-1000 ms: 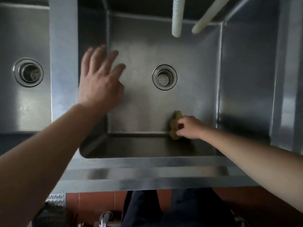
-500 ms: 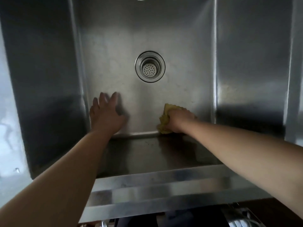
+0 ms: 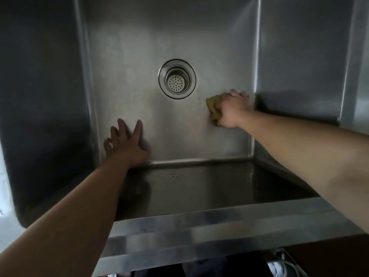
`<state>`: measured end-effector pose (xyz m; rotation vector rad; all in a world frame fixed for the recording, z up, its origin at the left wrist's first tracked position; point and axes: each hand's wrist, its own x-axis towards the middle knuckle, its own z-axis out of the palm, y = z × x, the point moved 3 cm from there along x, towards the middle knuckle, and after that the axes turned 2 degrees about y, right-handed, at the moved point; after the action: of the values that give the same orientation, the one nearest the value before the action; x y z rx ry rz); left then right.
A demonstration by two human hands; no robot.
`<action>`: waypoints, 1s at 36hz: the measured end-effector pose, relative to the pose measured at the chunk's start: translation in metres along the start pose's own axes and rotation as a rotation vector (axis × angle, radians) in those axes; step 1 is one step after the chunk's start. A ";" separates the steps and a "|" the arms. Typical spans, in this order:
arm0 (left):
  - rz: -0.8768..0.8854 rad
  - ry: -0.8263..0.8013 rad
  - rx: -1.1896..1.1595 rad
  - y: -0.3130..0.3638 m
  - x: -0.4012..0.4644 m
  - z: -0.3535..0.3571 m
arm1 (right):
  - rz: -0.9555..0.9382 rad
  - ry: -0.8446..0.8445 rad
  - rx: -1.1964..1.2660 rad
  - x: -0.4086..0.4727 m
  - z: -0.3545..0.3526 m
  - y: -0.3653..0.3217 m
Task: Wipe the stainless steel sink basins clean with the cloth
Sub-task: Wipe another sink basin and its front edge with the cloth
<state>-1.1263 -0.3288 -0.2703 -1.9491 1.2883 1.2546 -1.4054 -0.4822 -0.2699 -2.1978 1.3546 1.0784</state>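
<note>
left wall: tall steel side of the sink basin (image 3: 46, 108), dark, dull sheen, pale strip of light at the far left edge.
left hand (image 3: 125, 143): flat on the basin floor near the front left corner, fingers spread wide, palm down, holding nothing.
basin floor: brushed stainless, matte grey, faint streaks; looks dry, though the glare makes that hard to judge.
drain (image 3: 177, 78): round strainer with perforated cup, centre of the floor, between the two hands and further back.
cloth (image 3: 213, 108): yellow-olive, bunched, pressed on the floor right of the drain, close to the right wall; only its left part shows past the fingers.
right hand (image 3: 231, 110): curled tight over the cloth, knuckles up, fingertips near the right corner seam.
front wall: dark, reflective, a few small specks near its top edge.
front rim (image 3: 209, 226): flat steel lip across the bottom, blurred.
right wall: steel, bright vertical seam, another steel panel beyond it.
below the rim: dark clothing and something white, unclear.
</note>
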 end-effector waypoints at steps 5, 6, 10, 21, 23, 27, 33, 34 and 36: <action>-0.003 -0.003 -0.042 -0.001 0.002 0.002 | -0.095 0.104 0.092 0.034 -0.035 -0.056; -0.005 0.000 -0.036 -0.001 0.002 0.002 | -0.105 0.124 0.143 0.040 -0.044 -0.065; -0.017 -0.004 -0.038 -0.001 0.002 0.002 | -0.152 0.147 0.401 0.051 -0.069 -0.094; -0.019 -0.022 -0.112 -0.001 0.002 0.002 | 0.256 0.434 0.952 0.011 -0.047 -0.034; -0.023 -0.007 -0.108 0.000 0.002 0.003 | 0.456 0.502 0.871 -0.001 -0.029 0.002; -0.026 0.007 -0.103 0.002 0.002 0.004 | 0.643 0.422 0.816 -0.008 0.007 0.039; -0.033 0.017 -0.115 0.002 0.003 0.006 | 0.670 0.506 0.914 0.019 0.007 0.017; -0.033 0.016 -0.113 0.003 0.003 0.006 | 0.638 0.535 0.929 0.027 -0.002 0.010; -0.028 0.012 -0.107 0.003 0.003 0.006 | 0.528 0.523 0.942 0.046 -0.024 -0.006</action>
<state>-1.1314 -0.3267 -0.2758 -2.0444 1.2185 1.3247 -1.3780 -0.5221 -0.2899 -1.4479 2.1435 -0.1234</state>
